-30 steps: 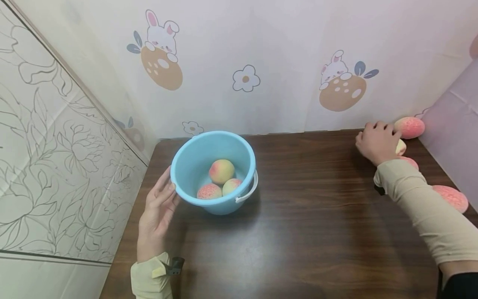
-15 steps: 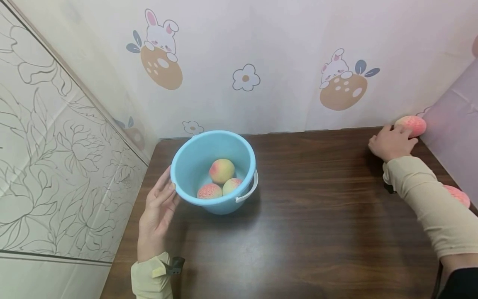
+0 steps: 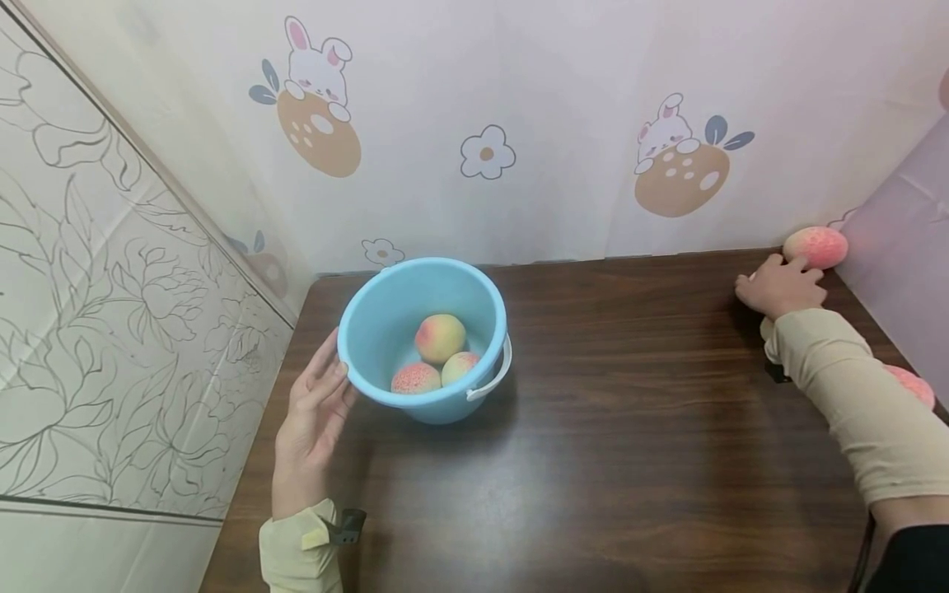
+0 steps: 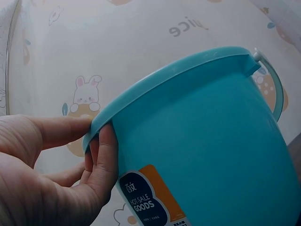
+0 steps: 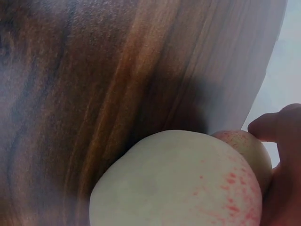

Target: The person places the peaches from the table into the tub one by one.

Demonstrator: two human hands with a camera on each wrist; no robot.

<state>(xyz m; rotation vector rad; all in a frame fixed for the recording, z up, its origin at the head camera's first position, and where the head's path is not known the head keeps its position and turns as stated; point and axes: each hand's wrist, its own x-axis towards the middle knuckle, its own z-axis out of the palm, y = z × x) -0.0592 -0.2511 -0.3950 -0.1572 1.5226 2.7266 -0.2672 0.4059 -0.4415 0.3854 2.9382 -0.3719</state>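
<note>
A light blue bucket point(image 3: 437, 412) stands on the left part of the table, holding a yellow-pink peach point(image 3: 441, 338), a red-speckled peach point(image 3: 416, 378) and a pale peach point(image 3: 460, 367). My left hand point(image 3: 315, 412) pinches its rim; in the left wrist view the thumb lies outside and other fingers are partly hidden. At the far right, my right hand point(image 3: 782, 288) has its fingers curled over a peach point(image 5: 242, 143), mostly hidden from above. A larger pale peach point(image 5: 178, 183) lies close under the wrist. Just beyond the fingers rests a pink peach point(image 3: 815, 247).
Another pink peach point(image 3: 912, 385) lies by the right edge, partly behind the sleeve. The dark wooden table point(image 3: 593, 412) meets a rabbit-print wall covering point(image 3: 563, 165) at the back. A white handle point(image 3: 493, 380) hangs on the bucket's right side.
My right hand has moved right, over peaches that showed beside it one second ago, and its fingers have curled down. The left hand and bucket stay put.
</note>
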